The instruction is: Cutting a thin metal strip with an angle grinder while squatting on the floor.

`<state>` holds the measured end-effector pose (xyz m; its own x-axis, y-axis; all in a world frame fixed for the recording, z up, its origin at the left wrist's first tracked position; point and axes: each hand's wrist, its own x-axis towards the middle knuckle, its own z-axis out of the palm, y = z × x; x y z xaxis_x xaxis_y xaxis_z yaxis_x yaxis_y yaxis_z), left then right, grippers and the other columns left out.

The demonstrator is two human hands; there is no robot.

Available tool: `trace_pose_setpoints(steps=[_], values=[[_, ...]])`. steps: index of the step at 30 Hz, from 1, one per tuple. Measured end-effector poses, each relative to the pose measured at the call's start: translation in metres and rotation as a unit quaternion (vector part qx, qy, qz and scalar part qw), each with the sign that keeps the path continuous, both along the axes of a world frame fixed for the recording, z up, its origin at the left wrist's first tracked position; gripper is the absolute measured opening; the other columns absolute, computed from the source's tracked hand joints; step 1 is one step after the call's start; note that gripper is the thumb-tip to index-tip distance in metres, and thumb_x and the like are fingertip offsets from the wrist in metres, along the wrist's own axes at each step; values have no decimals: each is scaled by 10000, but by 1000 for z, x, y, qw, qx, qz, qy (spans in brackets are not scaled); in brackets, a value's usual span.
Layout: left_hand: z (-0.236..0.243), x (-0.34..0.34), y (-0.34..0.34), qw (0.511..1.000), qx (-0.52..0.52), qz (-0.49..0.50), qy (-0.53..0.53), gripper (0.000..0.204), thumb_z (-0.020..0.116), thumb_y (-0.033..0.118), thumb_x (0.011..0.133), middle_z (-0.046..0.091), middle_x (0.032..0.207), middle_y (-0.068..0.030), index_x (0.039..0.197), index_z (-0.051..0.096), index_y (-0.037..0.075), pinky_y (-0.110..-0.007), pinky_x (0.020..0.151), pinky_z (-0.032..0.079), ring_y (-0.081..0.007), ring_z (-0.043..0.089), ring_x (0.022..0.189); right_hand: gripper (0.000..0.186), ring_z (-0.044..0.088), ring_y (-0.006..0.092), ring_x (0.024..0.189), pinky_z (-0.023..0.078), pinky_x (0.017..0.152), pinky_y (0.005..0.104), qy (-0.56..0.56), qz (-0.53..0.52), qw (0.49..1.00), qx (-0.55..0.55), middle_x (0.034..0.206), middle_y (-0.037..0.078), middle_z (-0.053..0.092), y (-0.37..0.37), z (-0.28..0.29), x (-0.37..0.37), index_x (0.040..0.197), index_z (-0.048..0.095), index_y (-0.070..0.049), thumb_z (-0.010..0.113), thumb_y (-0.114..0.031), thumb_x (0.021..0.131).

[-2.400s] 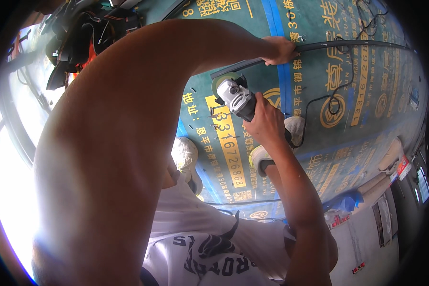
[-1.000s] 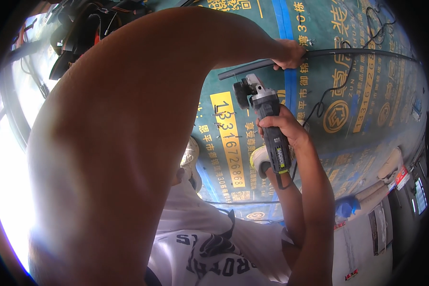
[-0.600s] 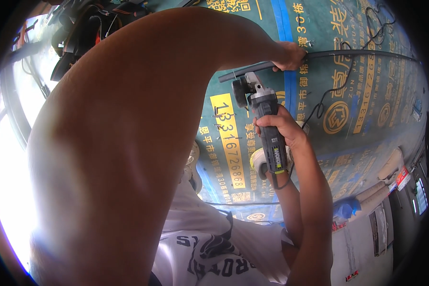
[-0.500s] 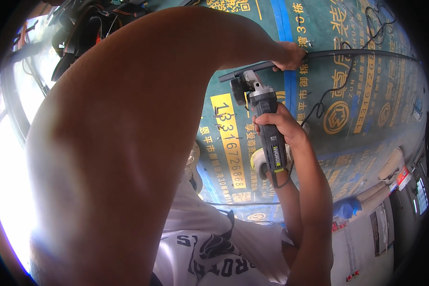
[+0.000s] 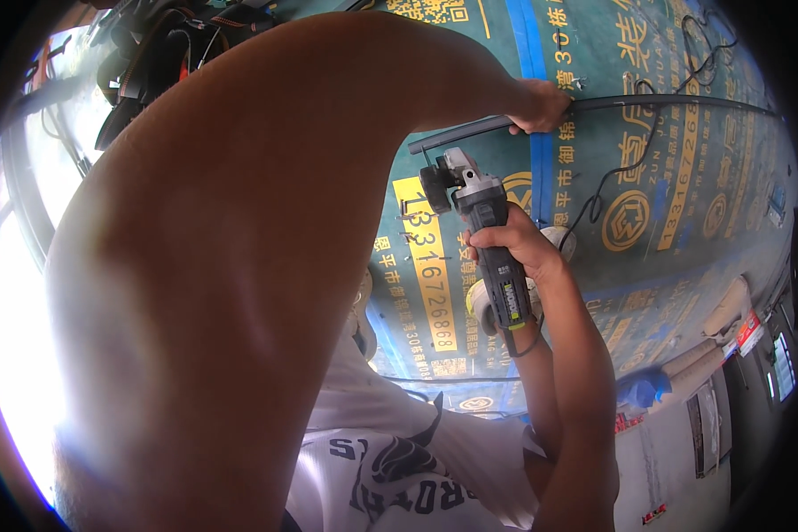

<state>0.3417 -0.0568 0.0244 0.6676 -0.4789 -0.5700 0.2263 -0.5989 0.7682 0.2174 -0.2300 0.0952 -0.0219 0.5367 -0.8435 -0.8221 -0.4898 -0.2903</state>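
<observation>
My left hand (image 5: 541, 106) is closed round a long dark bar (image 5: 463, 135) lying across the far part of the covered floor; its near end sticks out to the left of my fist. In my right hand (image 5: 519, 244) is a grey and black angle grinder (image 5: 485, 202), gripped round its body with the thumb across the top. The grinder's head points up and left, its dark disc a little below the bar's left end. Whether disc and bar touch I cannot tell. My left upper arm and forearm fill much of the left side.
Green protective sheeting (image 5: 585, 293) with yellow print and blue tape covers the floor. A thin black cable (image 5: 625, 168) loops across it at the right. Dark bags (image 5: 186, 53) stand at the far left. A blue plastic piece (image 5: 645, 388) lies at the right, near cardboard (image 5: 696, 362).
My right hand has drawn the angle grinder slightly down and to the left, opening a small gap below the bar. My left hand and the bar have hardly moved.
</observation>
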Motion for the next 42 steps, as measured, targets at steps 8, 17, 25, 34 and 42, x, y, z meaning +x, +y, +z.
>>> trace_pose_setpoints(steps=[8, 17, 25, 34, 42], values=[[-1, 2, 2, 1000, 12, -11, -1, 369, 444, 314, 1106, 715, 834, -124, 1229, 578, -7, -376, 610, 634, -241, 733, 602, 419, 715, 202, 716, 606, 693, 350, -4, 17, 1000, 3, 893, 111, 714, 4, -8, 0, 1121, 626, -10, 802, -108, 753], [-4, 0, -2, 1000, 3, 10, 7, 373, 446, 321, 1110, 709, 806, -114, 1243, 574, -3, -366, 578, 644, -237, 735, 604, 399, 715, 205, 725, 607, 700, 357, -3, -15, 1000, 2, 886, 107, 710, 5, -10, -9, 1129, 622, -16, 785, -96, 774], [-3, 1, 0, 1000, 4, -6, 1, 378, 434, 320, 1111, 707, 795, -108, 1255, 567, -3, -370, 589, 641, -236, 734, 606, 417, 723, 222, 755, 615, 722, 367, 33, -76, 996, -16, 895, 120, 708, -5, -2, -7, 1174, 616, 1, 765, -67, 790], [-7, 3, 0, 1000, 9, -9, 7, 410, 412, 352, 1123, 711, 815, -115, 1234, 561, -14, -374, 595, 638, -242, 727, 597, 416, 720, 217, 746, 612, 717, 360, 11, -36, 999, -3, 898, 116, 710, -2, -3, -1, 1159, 621, 6, 776, -79, 782], [-11, 8, -2, 997, -41, 25, 56, 362, 415, 313, 1121, 643, 753, -114, 1283, 546, 17, -376, 490, 605, -227, 657, 531, 538, 683, 147, 759, 565, 683, 313, -131, 144, 981, -11, 888, 59, 685, -42, 74, 51, 1202, 624, 17, 910, -184, 792]])
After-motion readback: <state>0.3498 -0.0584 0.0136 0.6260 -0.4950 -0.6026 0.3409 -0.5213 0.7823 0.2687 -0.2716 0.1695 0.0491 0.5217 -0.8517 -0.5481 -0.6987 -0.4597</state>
